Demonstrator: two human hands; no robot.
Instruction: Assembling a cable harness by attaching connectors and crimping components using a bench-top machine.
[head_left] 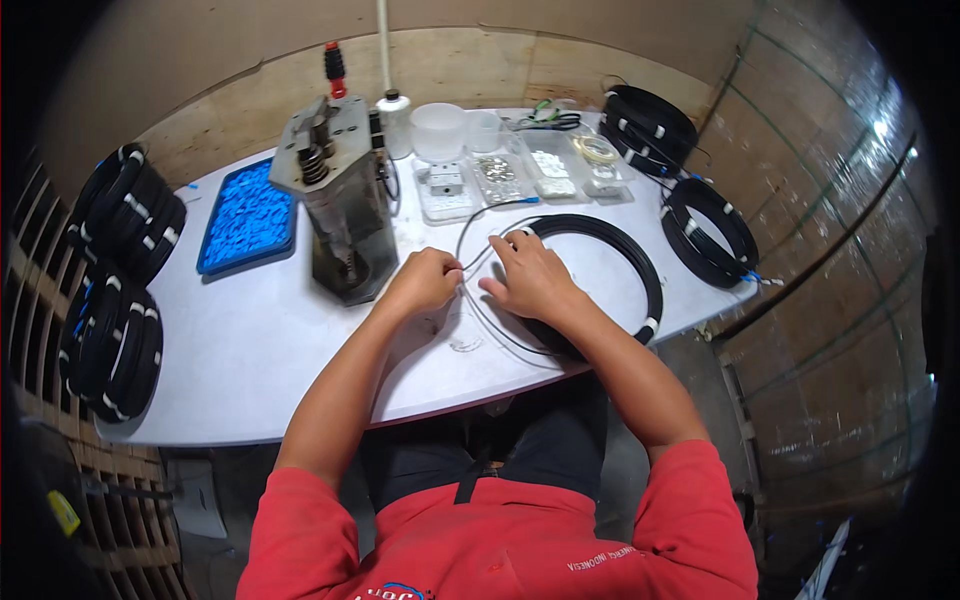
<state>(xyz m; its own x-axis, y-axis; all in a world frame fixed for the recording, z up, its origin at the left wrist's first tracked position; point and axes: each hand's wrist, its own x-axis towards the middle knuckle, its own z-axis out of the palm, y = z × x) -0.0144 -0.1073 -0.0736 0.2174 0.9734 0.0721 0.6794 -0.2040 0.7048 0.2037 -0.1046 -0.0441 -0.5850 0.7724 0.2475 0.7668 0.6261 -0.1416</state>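
Note:
A coil of black cable (605,228), bound with white ties, lies on the white table in front of me. One loose end of the cable arcs away from it and finishes in a blue tip (528,201). My left hand (428,281) is closed, its thumb and forefinger pinching the loose cable left of the coil. Over the coil's left side rests my right hand (535,275), thumb and fingers apart beside the loose strand. Its palm hides part of the coil.
Left of my hands stands a metal press (345,215), with a tray of blue pieces (248,218) beyond it. Small-parts containers (497,180), a bottle (396,125) and scissors (545,118) line the back. Other cable coils sit at left (125,215) and right (708,232).

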